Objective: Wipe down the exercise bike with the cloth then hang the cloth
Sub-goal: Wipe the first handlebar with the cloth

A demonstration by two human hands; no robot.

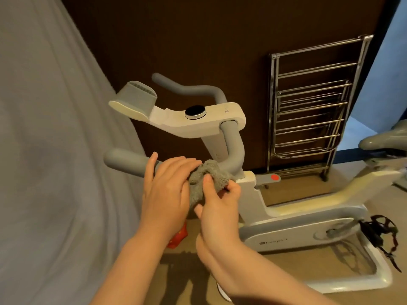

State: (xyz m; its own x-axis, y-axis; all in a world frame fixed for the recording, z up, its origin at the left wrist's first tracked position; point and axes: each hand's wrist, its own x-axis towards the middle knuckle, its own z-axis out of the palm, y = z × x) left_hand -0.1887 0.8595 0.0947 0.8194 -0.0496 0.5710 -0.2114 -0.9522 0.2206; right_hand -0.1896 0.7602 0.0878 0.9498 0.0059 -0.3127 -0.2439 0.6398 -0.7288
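Observation:
A white and grey exercise bike (253, 203) stands in front of me, its console with a round black dial (195, 112) at the top. A fluffy grey cloth (204, 175) is bunched around the near grey handlebar (127, 160), close to where the bar bends up. My right hand (218, 208) pinches the cloth between thumb and fingers from below. My left hand (165, 186) lies over the handlebar with straight fingers, the fingertips touching the cloth's left side. The saddle (383, 137) shows at the right edge.
A folded chrome drying rack (308, 106) leans against the dark brown wall behind the bike. A grey curtain (55, 150) fills the left side. A black pedal with straps (378, 230) sticks out low right. Something red (178, 236) lies on the floor under my left wrist.

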